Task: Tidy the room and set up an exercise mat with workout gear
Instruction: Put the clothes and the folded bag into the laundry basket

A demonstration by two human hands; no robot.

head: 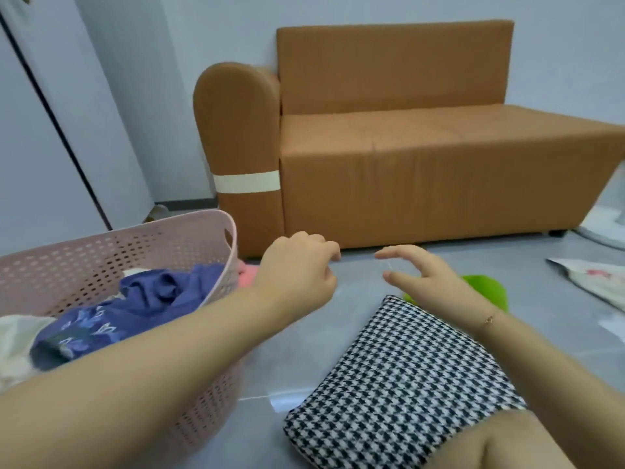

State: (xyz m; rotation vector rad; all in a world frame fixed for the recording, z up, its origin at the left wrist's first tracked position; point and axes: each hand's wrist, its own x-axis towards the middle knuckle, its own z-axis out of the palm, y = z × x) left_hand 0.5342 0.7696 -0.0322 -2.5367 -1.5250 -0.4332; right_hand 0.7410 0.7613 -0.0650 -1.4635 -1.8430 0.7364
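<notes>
Two bare hands are held out above the grey tiled floor, and nothing is gripped by either. The left hand is loosely curled just beside the pink perforated plastic laundry basket, in which crumpled blue clothing is heaped. The right hand is half open, with thumb and fingers apart, above a black-and-white houndstooth fabric. A green item is partly hidden behind the right wrist, near the orange-brown upholstered sofa.

We are seeing a grey floor carrying a pink basket at lower left and an orange sofa at centre. A green item and printed cloth are lying at right.
</notes>
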